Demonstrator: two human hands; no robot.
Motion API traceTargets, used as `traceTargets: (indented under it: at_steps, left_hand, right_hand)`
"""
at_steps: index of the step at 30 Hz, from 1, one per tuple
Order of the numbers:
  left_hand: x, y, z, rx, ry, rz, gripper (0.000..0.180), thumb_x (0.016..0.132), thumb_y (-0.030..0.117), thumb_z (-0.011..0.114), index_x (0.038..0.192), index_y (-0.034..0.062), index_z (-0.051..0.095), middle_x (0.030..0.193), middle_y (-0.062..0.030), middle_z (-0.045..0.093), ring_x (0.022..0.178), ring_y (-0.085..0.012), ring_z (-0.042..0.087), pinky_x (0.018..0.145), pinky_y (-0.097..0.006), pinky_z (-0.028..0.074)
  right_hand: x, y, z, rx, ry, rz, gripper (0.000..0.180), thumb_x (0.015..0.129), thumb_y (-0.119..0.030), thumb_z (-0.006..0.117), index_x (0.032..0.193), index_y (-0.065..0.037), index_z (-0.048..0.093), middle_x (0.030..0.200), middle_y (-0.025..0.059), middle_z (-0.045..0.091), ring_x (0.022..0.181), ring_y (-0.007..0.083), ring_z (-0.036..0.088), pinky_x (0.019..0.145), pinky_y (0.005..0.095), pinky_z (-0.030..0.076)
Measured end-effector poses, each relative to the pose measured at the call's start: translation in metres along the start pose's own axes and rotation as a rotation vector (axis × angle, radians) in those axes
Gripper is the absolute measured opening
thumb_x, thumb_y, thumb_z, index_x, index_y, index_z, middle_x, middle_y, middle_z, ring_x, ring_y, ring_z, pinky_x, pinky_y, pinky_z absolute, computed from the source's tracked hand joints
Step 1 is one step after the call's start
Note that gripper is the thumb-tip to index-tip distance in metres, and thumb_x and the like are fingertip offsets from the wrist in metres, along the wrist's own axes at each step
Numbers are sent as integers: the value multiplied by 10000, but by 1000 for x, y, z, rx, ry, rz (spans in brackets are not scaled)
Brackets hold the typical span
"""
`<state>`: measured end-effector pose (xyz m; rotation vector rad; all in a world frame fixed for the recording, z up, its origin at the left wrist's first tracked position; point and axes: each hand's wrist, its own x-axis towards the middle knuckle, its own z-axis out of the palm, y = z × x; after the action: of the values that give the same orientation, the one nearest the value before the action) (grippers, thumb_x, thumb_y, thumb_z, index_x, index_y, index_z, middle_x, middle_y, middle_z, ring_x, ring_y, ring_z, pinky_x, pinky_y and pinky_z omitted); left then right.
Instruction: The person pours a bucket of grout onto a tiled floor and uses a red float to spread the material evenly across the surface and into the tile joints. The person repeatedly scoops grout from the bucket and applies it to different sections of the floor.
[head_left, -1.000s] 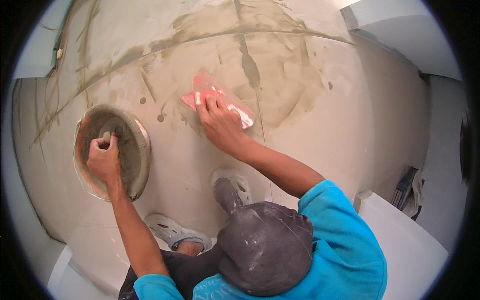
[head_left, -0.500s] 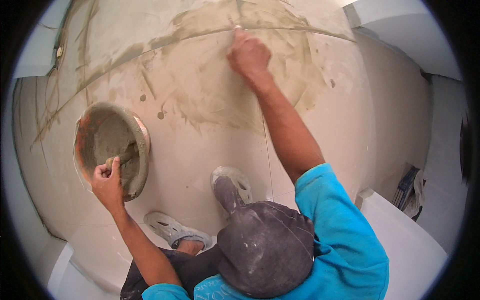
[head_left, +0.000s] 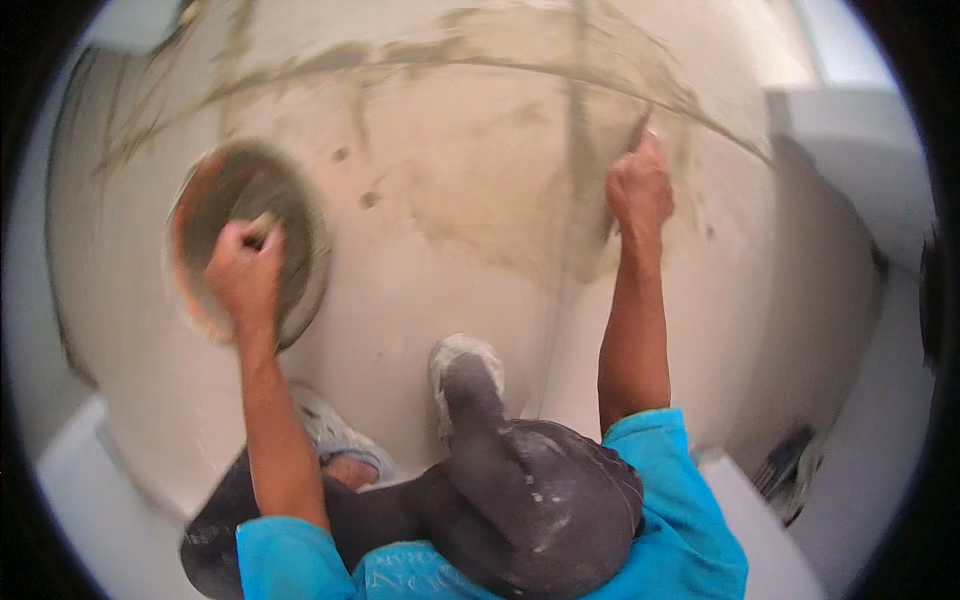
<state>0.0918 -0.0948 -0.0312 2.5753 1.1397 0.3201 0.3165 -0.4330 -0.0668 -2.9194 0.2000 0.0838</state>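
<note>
My left hand [head_left: 245,265] is closed over the round bucket [head_left: 318,265], gripping a short tan handle [head_left: 263,226]. The handle's lower end is hidden by the hand and the grey-brown paste [head_left: 287,200] inside the bucket. Farther right, my right hand [head_left: 641,190] is closed around a thin, dark, blade-like scraper [head_left: 641,128]. Its tip points away from me, close to the dark joint line [head_left: 540,70] between the floor tiles. Motion blurs both hands, so the scraper's exact kind is unclear. Paste smears [head_left: 460,150] cover the tiles between my hands.
My shoes [head_left: 468,355] stand on pale tiles between the bucket and my knee. Paste blobs [head_left: 370,199] lie right of the bucket. A white ledge [head_left: 840,125] juts in at far right. Dark and pale items [head_left: 787,470] lie against the right wall.
My right hand has moved right and slightly nearer, away from the middle of the joint. My left hand has risen farther over the bucket. The whole view has shifted.
</note>
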Motion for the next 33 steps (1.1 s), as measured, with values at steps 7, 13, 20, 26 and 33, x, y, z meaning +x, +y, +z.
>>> traceTargets:
  at_steps: [7,13,20,26,33]
  left_hand:
    - [-11,4,-30,-269,-144,-220,236,745,223,774,804,35,644,688,-62,644,601,-130,586,594,-282,470]
    - [-18,-42,-51,118,-1,-254,280,769,307,744,845,55,649,747,-63,631,764,-198,560,693,-348,459]
    - [8,-39,-26,30,61,-95,286,788,259,693,960,65,571,898,-132,603,868,-340,562,764,-468,443]
    - [7,-10,4,-342,-205,98,241,835,151,608,1032,32,538,840,-202,612,851,-363,613,725,-468,514]
    - [-27,-47,10,-475,-242,207,264,831,188,598,997,-16,575,851,-178,641,882,-349,609,816,-462,465]
  right_hand:
    - [-1,-72,26,-13,-16,-237,492,892,-184,390,1379,-123,412,1269,156,543,1097,361,561,893,484,455]
    - [4,-84,-8,67,-120,-348,572,928,-207,318,1490,-162,218,1343,118,510,1145,351,537,931,427,435]
    - [4,-14,-1,147,30,-500,486,950,-295,448,1343,-11,428,1161,171,580,1055,279,553,913,361,423]
    - [-65,-58,-37,565,-157,-263,411,912,-191,487,1288,-25,474,1031,102,579,914,188,544,843,325,433]
    - [-122,-85,-56,582,-145,-375,405,912,-157,436,1293,-28,476,1076,97,575,945,213,540,848,345,431]
